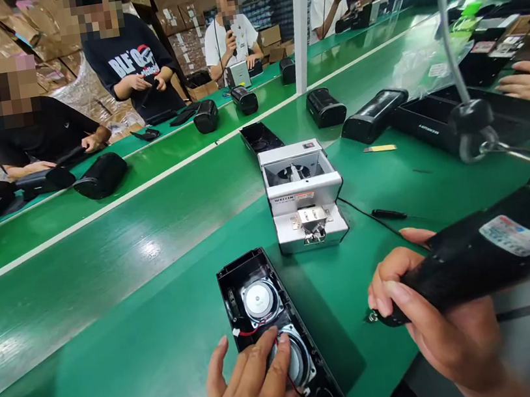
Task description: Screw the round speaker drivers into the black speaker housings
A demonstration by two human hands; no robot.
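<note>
Our left hand [252,391] presses flat, fingers spread, on the speaker case [277,335]; at three o'clock, our right hand [434,319] grips the screwdriver [480,254].

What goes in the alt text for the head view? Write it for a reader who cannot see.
On a green bench, the left hand presses on an open black speaker housing with two round drivers, while the right hand grips a black electric screwdriver. A white screw feeder stands behind; other people work across the table.
</note>
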